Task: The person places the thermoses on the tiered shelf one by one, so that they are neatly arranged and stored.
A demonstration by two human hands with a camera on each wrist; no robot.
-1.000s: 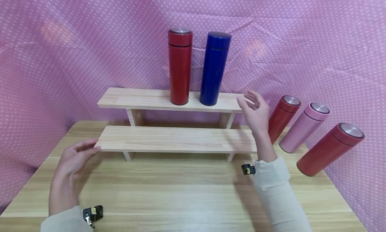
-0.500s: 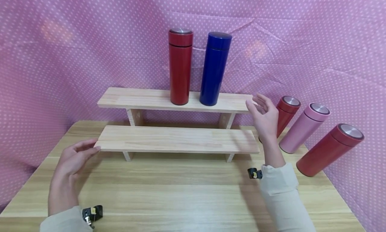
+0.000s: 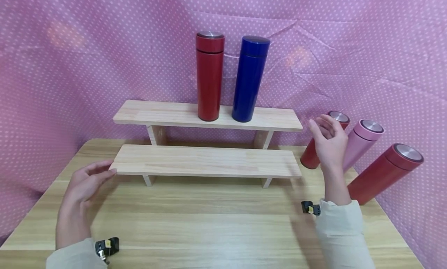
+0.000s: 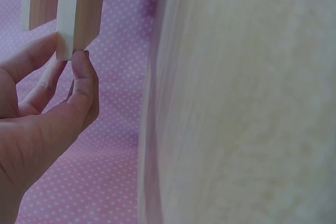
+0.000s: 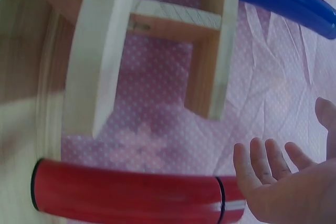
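My left hand pinches the left end of the lower board of a two-tier wooden shelf; in the left wrist view, thumb and fingers lie on either side of the board's end. My right hand holds nothing, its fingers loosely bent, in front of a red thermos bottle. That bottle also shows in the right wrist view, beside the hand. On the upper board stand another red thermos bottle and a blue one, side by side, right of its middle.
To the right, a pink thermos bottle and a further red one stand on the wooden table, both partly behind my right hand and arm. A pink dotted cloth hangs behind the table.
My right hand has moved right and slightly down, from the upper board's right end to in front of the bottles. The left hand stays on the lower board; the bottles have not moved.
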